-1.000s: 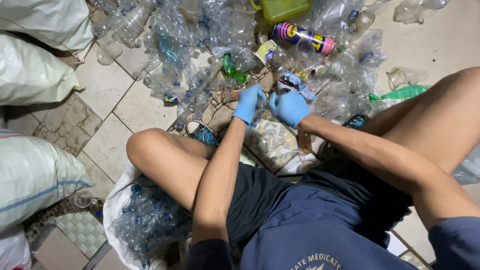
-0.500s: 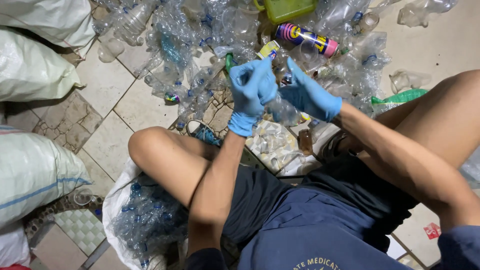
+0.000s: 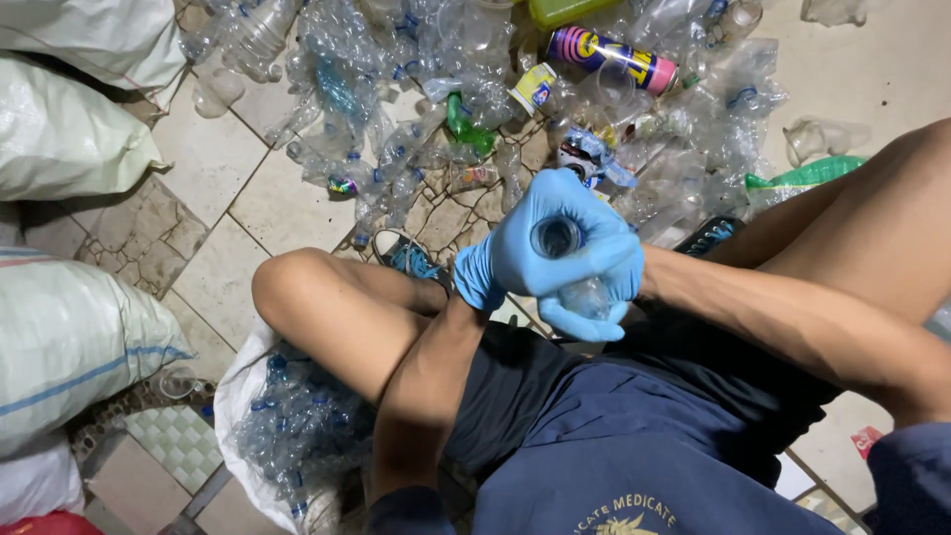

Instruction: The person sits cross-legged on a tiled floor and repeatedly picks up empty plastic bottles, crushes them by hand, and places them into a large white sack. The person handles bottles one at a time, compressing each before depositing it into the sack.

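I sit on a tiled floor with my knees apart, both hands in blue gloves. My left hand (image 3: 515, 253) and my right hand (image 3: 609, 287) are clasped together around a clear plastic bottle (image 3: 558, 238), whose open mouth points up at the camera. Its body (image 3: 584, 295) shows between the right fingers. The hands are raised in front of my lap, above my dark shorts.
A heap of crushed clear plastic bottles (image 3: 416, 89) covers the floor ahead, with a colourful spray can (image 3: 609, 54) and a green bottle (image 3: 466, 124) among them. A white sack of bottles (image 3: 287, 426) lies under my left leg. Filled white sacks (image 3: 69, 337) line the left side.
Both hands lifted from the bottle heap toward me and closed together around the clear bottle, now held with its mouth facing up.
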